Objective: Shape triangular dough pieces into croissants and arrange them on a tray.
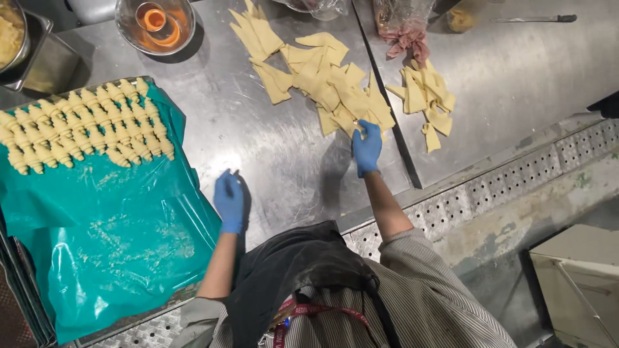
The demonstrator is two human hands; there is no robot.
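My right hand (367,147), in a blue glove, reaches to the near end of the big heap of dough triangles (322,74) and pinches one triangle at its edge, close to the seam between the two steel sheets of the tabletop (271,148). My left hand (229,201), also gloved, lies loose and flat on bare steel near the front edge, holding nothing, just beside the teal plastic sheet (116,238). On that sheet, towards the left edge, I see rows of rolled croissants (84,125). A smaller pile of triangles (427,96) lies on the right sheet. At the far edge stand a glass bowl (155,24) and a crumpled clear bag (403,26).
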